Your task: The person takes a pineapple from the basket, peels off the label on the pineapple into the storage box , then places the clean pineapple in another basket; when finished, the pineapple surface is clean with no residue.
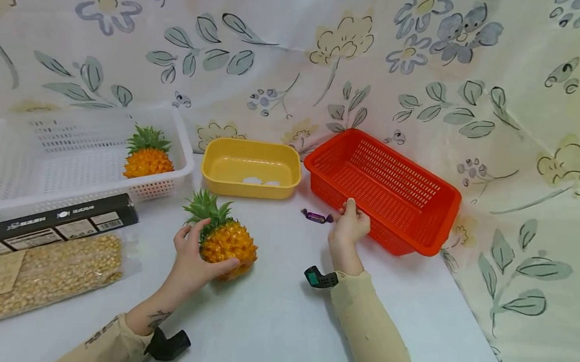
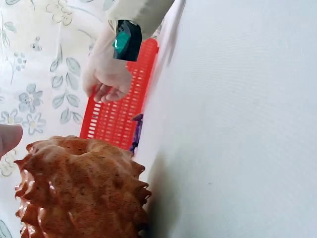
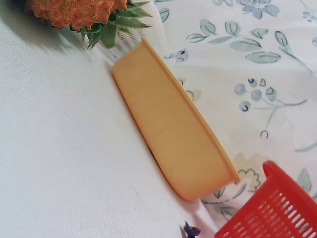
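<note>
An orange pineapple (image 1: 228,246) with a green leafy crown lies on the white tabletop in the head view. My left hand (image 1: 192,261) holds it from the left, thumb along its near side and fingers by the crown. In the left wrist view the pineapple's bumpy body (image 2: 81,191) fills the lower left. My right hand (image 1: 349,226) grips the near rim of a red perforated basket (image 1: 386,234), thumb up and fingers curled. A purple wrapped candy (image 1: 316,217) lies just left of that hand.
A yellow tub (image 1: 249,190) with white pieces inside stands at the back. On the left, a white basket (image 1: 184,158) holds another pineapple (image 1: 149,161). Before it lie a black box (image 1: 58,225) and a bag of corn kernels (image 1: 65,267). Patterned cloth (image 1: 277,64) hangs behind.
</note>
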`<state>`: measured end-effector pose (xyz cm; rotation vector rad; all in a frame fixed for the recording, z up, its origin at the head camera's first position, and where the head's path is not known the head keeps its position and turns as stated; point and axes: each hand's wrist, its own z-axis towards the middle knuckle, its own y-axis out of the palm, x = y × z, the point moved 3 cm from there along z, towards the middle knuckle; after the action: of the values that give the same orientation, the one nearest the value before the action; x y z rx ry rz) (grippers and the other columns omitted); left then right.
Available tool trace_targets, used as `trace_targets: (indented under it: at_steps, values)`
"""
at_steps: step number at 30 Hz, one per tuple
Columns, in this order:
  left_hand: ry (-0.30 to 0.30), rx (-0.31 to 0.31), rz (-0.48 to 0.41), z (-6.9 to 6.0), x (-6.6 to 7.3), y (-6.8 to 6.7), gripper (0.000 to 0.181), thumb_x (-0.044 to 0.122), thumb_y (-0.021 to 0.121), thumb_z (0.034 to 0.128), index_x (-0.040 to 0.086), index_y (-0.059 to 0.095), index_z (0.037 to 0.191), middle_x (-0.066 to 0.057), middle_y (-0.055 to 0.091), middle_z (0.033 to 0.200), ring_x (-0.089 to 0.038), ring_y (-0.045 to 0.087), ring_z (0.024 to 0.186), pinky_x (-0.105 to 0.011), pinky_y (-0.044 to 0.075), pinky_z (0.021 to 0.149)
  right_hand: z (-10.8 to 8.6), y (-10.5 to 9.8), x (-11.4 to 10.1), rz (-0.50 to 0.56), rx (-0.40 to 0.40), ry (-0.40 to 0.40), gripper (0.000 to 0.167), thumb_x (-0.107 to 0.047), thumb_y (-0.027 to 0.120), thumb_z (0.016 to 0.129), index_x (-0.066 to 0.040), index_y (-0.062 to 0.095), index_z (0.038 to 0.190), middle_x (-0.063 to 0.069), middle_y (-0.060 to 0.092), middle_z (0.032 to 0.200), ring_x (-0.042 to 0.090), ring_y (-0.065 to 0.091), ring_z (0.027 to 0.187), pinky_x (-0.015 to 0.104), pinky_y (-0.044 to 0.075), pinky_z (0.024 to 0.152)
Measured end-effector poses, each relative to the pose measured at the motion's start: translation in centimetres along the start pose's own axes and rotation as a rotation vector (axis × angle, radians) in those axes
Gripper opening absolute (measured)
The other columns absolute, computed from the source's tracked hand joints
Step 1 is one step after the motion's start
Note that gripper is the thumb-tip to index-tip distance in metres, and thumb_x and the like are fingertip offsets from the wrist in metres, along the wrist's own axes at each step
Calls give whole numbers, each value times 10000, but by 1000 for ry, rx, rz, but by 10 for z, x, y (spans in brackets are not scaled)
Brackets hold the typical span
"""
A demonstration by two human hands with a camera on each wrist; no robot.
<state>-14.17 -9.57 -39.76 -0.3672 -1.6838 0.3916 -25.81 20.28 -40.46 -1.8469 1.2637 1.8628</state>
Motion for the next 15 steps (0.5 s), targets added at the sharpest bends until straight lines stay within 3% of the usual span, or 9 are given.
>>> trace_targets:
  at_steps: [5, 15]
  values:
    - [-26, -57, -56, 4, -4, 5, 1006, 398, 796, 688, 201, 159, 1442, -241, -31, 1458, -437, 223, 1290, -637, 259, 1014, -1, -1, -1, -10, -2, 21, 149, -225, 607, 899, -96, 546, 857, 17, 556, 780, 200, 519, 718, 251, 486, 553]
    - [26, -101, -119, 8, -8, 6, 938, 319, 807, 690, 260, 222, 1421, -208, -11, 1462, -404, 203, 1298, -644, 230, 1018, -1, 0, 0, 8, -12, 32, 152, -216, 612, 896, -98, 530, 850, 19, 563, 778, 172, 513, 681, 262, 498, 556]
